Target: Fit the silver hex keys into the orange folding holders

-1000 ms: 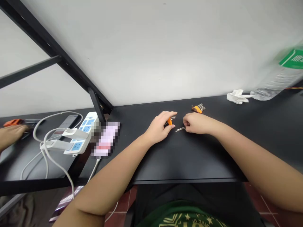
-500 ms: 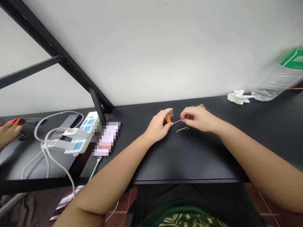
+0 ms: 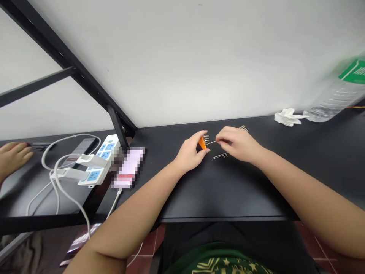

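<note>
My left hand [image 3: 189, 152] grips an orange hex key holder [image 3: 202, 142] between thumb and fingers. Several hex keys stick out of the holder's right side, near its upper end. Pinched in the fingers of my right hand [image 3: 236, 142] is a thin hex key [image 3: 211, 142], its left end at the holder. Whether that end sits inside a hole I cannot tell. Just below, two loose L-shaped hex keys [image 3: 220, 156] lie on the black table [image 3: 228, 190]. More metal keys [image 3: 243, 128] show behind my right hand, partly hidden by it.
To the left are a phone with a blurred screen [image 3: 129, 167], a white power strip [image 3: 99, 161] with cables, and a black metal frame [image 3: 116, 125]. Another person's hand [image 3: 14, 158] rests at the far left. A crumpled tissue [image 3: 288, 117] and a plastic bottle [image 3: 333, 101] lie at the right.
My right hand has shifted slightly left, bringing the hex key's end up against the orange holder. The other person's hand at far left now covers the orange thing there.
</note>
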Demonstrator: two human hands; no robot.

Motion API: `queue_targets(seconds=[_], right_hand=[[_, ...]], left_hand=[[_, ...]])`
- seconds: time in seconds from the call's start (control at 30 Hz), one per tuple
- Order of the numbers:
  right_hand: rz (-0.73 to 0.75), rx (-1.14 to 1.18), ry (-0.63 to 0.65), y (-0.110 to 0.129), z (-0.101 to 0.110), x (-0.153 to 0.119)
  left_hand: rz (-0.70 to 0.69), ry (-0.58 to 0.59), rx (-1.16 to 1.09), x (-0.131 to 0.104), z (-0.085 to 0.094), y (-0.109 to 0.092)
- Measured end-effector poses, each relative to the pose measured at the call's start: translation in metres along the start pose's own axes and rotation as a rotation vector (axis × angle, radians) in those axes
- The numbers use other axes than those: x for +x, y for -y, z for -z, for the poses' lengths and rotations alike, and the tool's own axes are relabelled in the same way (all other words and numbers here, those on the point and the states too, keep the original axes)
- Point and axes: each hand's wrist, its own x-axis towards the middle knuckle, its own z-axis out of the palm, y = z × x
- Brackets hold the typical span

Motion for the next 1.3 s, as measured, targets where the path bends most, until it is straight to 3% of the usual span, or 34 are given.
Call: queue_targets(seconds=[0.63,0.9,1.1,1.3], right_hand=[[0.063,-0.135,0.067,0.002,0.002,-0.003],[0.085,-0.073,0.108,0.003,0.0,-0.003],[0.056,-0.012,0.03,0.0,0.001,-0.001],[0.116,0.026,0.069,0.008,-0.012,-0.003]], left_hand=[[0.005,0.029,0.03,0.0,0.001,0.001],[0.02,0.053,0.066,-0.001,0.001,0.003],[-0.008,0.043,0.012,0.0,0.002,0.001],[-0.068,0.057,-0.071,-0.001,0.0,-0.004]])
